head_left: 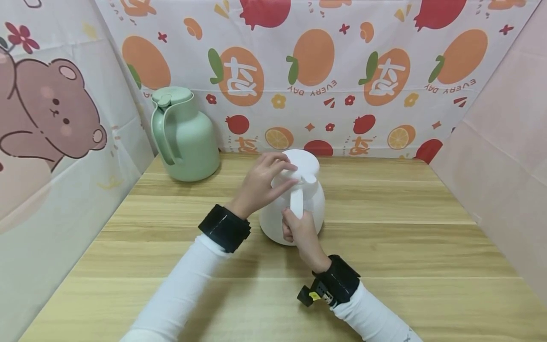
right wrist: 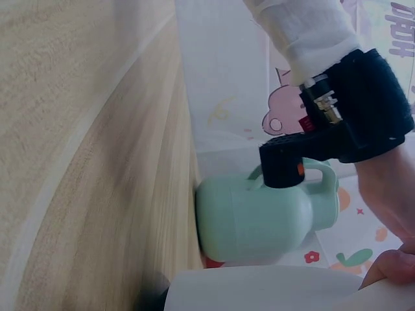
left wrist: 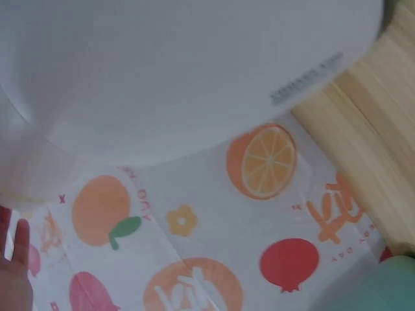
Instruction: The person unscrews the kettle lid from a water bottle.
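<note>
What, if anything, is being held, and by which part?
The white jug, by its handle, in the right hand; the left hand is at the lid, no clear grip.

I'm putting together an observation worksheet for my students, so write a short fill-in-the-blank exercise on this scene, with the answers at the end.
1. The right hand grips the white jug by its ____.
2. The hand at the lid of this jug is the person's ____ hand.
3. The other jug, at the back left of the table, is ____ in colour.
4. The band around each wrist is ____ in colour.

Missing words: handle; left; green; black.
</note>
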Demonstrator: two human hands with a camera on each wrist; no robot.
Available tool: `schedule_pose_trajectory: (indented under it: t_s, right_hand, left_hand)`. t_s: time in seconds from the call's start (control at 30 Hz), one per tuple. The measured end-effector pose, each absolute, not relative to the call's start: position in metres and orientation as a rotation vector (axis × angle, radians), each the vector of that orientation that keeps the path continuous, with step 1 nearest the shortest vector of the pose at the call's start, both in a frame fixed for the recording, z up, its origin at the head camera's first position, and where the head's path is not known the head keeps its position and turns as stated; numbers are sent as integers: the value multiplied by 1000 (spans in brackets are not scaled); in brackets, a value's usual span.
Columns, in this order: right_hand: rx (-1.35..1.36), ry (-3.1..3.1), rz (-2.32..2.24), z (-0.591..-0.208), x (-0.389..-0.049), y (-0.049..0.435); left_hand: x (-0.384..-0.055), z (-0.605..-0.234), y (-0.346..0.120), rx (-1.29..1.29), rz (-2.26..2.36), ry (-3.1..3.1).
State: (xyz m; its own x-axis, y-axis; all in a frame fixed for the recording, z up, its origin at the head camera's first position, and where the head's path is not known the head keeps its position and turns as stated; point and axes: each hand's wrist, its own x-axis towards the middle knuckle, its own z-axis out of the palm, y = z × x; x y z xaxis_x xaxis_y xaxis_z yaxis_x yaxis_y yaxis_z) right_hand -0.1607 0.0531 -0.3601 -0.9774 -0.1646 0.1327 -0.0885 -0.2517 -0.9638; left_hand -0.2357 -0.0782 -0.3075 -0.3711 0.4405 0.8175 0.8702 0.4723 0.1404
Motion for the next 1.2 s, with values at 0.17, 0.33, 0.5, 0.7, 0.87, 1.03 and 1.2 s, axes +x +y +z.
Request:
schedule_pose_trajectory:
  t_s: [0.17, 0.33, 0.5, 0.7, 0.87, 1.03, 1.2]
  right_hand:
    - [-326, 1887, -2419, -359, -161, 53]
    - [-343, 1884, -2406, -359, -162, 53]
    - [-334, 1891, -2417, -359, -163, 54]
    - [-339, 1894, -2399, -361, -163, 54]
    - [-332, 1872, -2405, -360, -163, 54]
    - [-329, 1867, -2417, -360, -164, 55]
    - [-335, 1871, -2407, -361, -164, 55]
  left_hand:
    - [-235, -301, -69, -1034, -600, -2026]
    - [-235, -286, -67, -1065, -481, -2122]
    - [-239, -264, -57, -1105, -322, -2454]
    - [-249, -255, -43, -1086, -158, -2778]
    - [-254, -259, -39, -1073, -170, -2773]
    - [-257, -261, -36, -1053, -186, -2726]
    - [-256, -259, -35, -1027, -197, -2721]
